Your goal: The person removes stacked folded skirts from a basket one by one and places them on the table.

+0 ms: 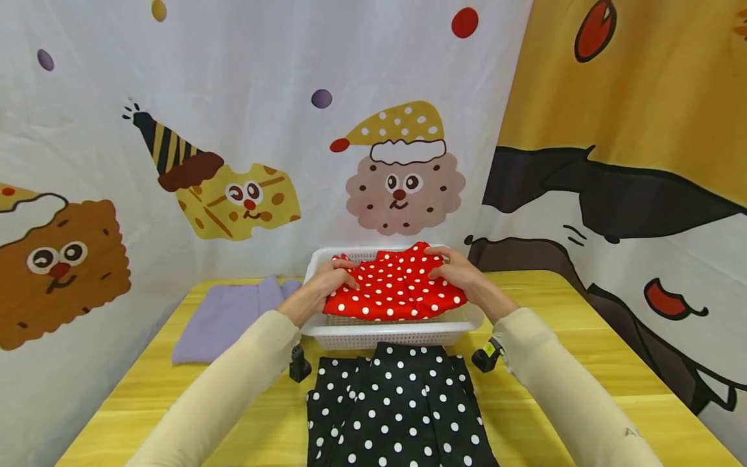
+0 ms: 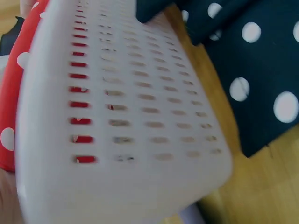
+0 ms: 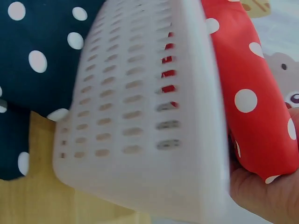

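A folded red cloth garment with white dots is held over the white plastic basket. My left hand grips its left side, thumb on the near face. My right hand grips the right side, with fingers near the top edge. In the right wrist view, the red garment bulges above the basket rim, part of the right hand beneath it. Red shows through the slots of the basket wall in the left wrist view. The garment's underside is hidden.
A black garment with white dots lies on the yellow wood-grain table, in front of the basket. Folded purple cloth lies at the left. A printed curtain hangs just behind the table.
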### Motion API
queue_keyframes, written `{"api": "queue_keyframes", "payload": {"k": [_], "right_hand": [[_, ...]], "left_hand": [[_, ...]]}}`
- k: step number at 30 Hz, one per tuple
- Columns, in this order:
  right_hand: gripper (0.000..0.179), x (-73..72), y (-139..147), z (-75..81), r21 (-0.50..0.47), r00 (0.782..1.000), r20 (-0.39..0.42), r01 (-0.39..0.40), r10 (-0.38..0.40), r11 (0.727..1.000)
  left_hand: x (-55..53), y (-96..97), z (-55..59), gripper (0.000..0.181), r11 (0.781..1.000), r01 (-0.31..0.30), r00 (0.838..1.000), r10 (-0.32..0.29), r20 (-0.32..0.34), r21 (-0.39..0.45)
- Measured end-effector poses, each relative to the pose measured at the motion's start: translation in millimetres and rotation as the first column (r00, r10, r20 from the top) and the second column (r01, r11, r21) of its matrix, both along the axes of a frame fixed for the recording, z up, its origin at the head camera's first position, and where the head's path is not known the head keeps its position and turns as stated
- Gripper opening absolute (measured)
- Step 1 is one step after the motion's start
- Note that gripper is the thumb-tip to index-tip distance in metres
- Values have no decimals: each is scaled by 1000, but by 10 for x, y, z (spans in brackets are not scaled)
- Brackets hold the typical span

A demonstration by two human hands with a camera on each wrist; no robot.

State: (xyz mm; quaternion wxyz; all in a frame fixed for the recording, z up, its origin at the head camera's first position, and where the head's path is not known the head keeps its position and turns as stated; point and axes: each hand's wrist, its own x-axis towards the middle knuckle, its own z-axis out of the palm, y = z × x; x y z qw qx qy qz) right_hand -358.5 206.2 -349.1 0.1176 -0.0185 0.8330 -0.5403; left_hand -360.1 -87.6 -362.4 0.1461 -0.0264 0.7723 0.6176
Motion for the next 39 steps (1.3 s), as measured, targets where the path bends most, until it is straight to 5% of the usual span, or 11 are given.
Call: {"api": "queue_keyframes", "payload": {"k": [11,22,32,39], "right_hand": [[71,150,300,384,5,997,-73,-8,8,1000],[69,181,917,630,88,995,-79,61,-54,994],[67,124,1633,485,136,992,-39,121,-117,983],[68,135,2137,305,132,990,-37,138,-134,982]], "left_hand": [[121,294,236,59,995,-32,996,40,-83,92],[122,953,344,61,973,-7,992,36,-124,230],[178,1658,245,58,978,-24,988,55,-145,208],[292,2065,209,27,979,-51,978,88,-187,196]]}}
